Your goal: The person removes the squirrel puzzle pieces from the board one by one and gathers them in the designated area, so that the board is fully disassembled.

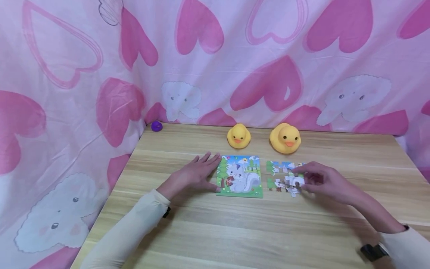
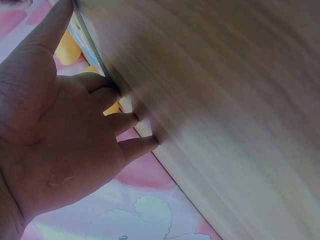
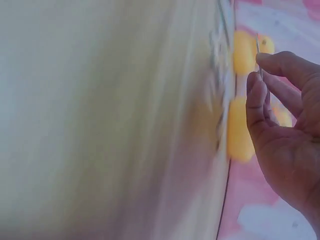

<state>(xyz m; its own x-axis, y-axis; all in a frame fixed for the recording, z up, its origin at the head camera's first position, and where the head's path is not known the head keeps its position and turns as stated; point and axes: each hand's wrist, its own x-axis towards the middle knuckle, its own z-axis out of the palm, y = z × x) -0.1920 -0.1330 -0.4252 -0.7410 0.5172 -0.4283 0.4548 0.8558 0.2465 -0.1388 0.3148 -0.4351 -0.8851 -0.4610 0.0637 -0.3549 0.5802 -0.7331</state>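
A squirrel picture puzzle board (image 1: 240,179) lies flat on the table. My left hand (image 1: 196,175) is at its left side, fingers spread, with the thumb by the lower corner and the fingertips by the upper one. In the left wrist view, that hand (image 2: 75,130) has its fingertips down at the tabletop. To the board's right, loose jigsaw pieces (image 1: 271,168) are laid out in rows. Over them, my right hand (image 1: 327,183) pinches a jigsaw piece (image 3: 258,44) between thumb and fingers; the right wrist view shows it edge-on, lifted off the table.
Two yellow rubber ducks, a smaller one (image 1: 239,136) and a larger one (image 1: 285,139), sit behind the board and pieces. A small purple duck (image 1: 156,126) stands at the far left corner. Pink heart-patterned cloth (image 1: 208,74) hangs along the wooden table's (image 1: 235,231) back and left edges.
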